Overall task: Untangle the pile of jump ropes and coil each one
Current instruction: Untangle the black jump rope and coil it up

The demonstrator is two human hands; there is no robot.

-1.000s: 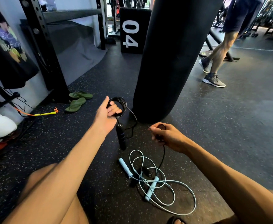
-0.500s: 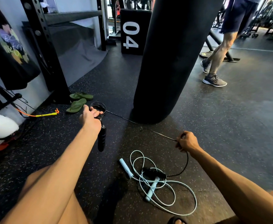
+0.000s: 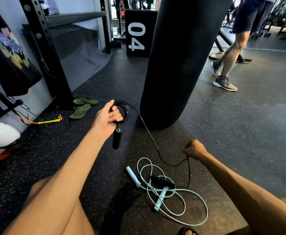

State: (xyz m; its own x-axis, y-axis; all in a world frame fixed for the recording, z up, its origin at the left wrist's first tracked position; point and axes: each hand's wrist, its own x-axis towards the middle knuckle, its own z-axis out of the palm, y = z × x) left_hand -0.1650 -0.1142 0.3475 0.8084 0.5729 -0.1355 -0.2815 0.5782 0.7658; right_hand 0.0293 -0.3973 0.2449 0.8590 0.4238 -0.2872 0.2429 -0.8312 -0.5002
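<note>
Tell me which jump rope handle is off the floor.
The black handle dangling under the left hand, which grips the coiled black rope. The other black handle and both light blue handles lie on the floor.

Gym, training floor. Speckled black rubber flooring [image 3: 240,133] throughout. Heavy punching bag [image 3: 181,65] just beyond the left fingers [image 3: 116,114]; box numbered "04" [image 3: 136,36] farther beyond; black steel rack upright [image 3: 42,48] to their left. Person in shorts and trainers [image 3: 237,44] well beyond the right fingers [image 3: 189,146]. Black jump rope [image 3: 116,138] gripped in both; light-blue jump rope [image 3: 161,198] nearer than the right fingers.
</note>
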